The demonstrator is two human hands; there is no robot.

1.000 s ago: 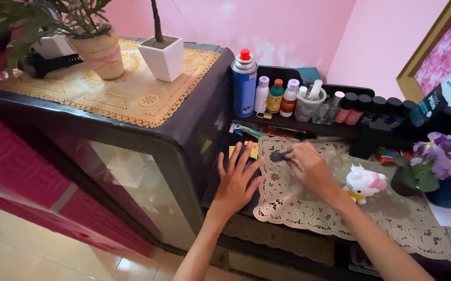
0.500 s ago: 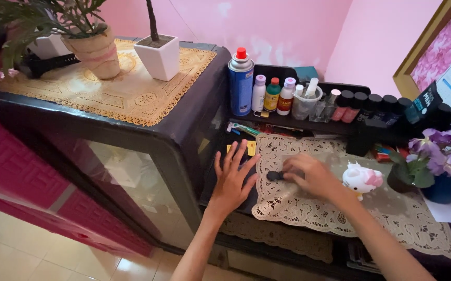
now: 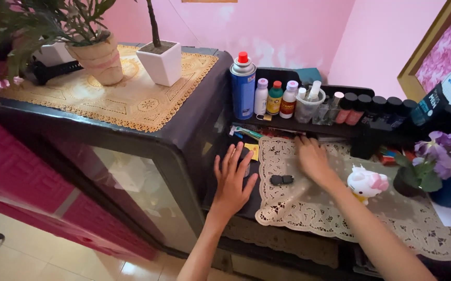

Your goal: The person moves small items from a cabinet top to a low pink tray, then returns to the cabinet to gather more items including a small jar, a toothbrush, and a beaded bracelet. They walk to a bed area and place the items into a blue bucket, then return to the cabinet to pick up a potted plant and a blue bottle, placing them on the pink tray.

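Resting flat with fingers spread, the left hand (image 3: 231,179) is seen on the dark table surface (image 3: 243,200) just left of the lace mat (image 3: 340,208); nothing is gripped by it, though a small yellow item (image 3: 252,151) is partly covered at its fingertips. The right hand (image 3: 312,157) is laid palm down on the lace mat, fingers extended toward the rear shelf (image 3: 308,126); it is open and nothing is seen held in it, although what lies under the palm cannot be told. A small black object (image 3: 281,180) is found lying on the lace mat between the two hands, just beside the right hand and touched by neither. A white cat-shaped figurine (image 3: 367,183) with a pink bow is placed on the mat to the right of the right forearm. On the shelf behind, a blue spray can (image 3: 243,86) with a red cap, several small bottles (image 3: 275,98) and a clear cup (image 3: 309,105) are lined up. A dark cabinet (image 3: 147,156) with a gold lace cloth, a white square planter (image 3: 160,63) and a tan pot (image 3: 99,58) is noted to the left. Purple flowers (image 3: 443,148) are recorded at the right edge.
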